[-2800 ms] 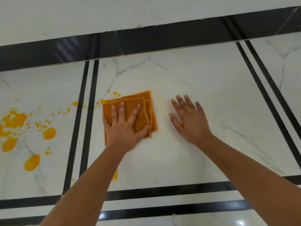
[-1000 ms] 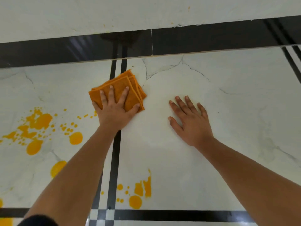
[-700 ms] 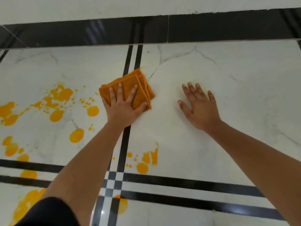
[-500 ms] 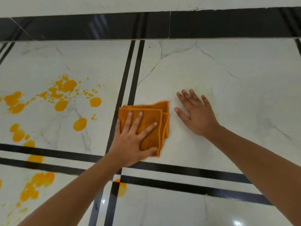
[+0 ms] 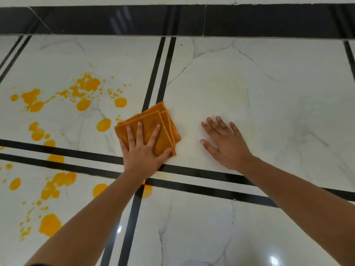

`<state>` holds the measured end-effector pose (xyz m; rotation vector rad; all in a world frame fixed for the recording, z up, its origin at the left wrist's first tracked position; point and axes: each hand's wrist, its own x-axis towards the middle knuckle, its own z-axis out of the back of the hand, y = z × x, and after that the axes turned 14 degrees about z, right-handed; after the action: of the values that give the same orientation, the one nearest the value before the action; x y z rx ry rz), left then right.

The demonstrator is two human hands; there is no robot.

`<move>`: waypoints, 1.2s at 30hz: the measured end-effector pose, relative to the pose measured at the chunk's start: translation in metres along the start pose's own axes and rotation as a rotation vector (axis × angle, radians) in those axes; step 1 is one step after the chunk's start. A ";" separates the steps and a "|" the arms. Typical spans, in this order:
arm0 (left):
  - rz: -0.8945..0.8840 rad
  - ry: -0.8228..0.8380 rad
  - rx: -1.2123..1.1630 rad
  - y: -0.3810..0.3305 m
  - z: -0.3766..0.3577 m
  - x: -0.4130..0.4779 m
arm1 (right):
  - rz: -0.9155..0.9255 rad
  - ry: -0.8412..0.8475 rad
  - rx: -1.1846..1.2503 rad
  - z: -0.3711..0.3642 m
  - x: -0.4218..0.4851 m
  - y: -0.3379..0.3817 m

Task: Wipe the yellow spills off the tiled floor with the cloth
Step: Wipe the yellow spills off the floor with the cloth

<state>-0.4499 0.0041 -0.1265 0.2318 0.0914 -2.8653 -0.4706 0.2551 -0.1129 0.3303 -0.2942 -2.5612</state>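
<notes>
Left hand [image 5: 142, 157] flat on cloth [image 5: 153, 120], spills [image 5: 87, 86] beside

One head-worn camera looks steeply down and forward at the tiled floor [image 5: 278, 104] from close above.

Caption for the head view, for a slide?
Left hand presses folded orange cloth on the tiled floor; right hand rests flat; yellow spills to the left.
</notes>
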 end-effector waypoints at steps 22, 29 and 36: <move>-0.396 0.089 0.066 -0.092 -0.009 -0.053 | -0.243 -0.025 -0.094 0.004 -0.081 -0.055; -0.118 0.087 -0.032 -0.171 -0.003 0.033 | -0.404 -0.202 0.006 0.008 -0.073 -0.101; -0.289 0.068 0.041 -0.207 0.001 0.066 | -0.446 -0.297 0.064 0.015 -0.067 -0.125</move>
<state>-0.5676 0.1863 -0.1282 0.3507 0.0857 -3.1486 -0.4797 0.3970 -0.1213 0.0354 -0.4547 -3.0496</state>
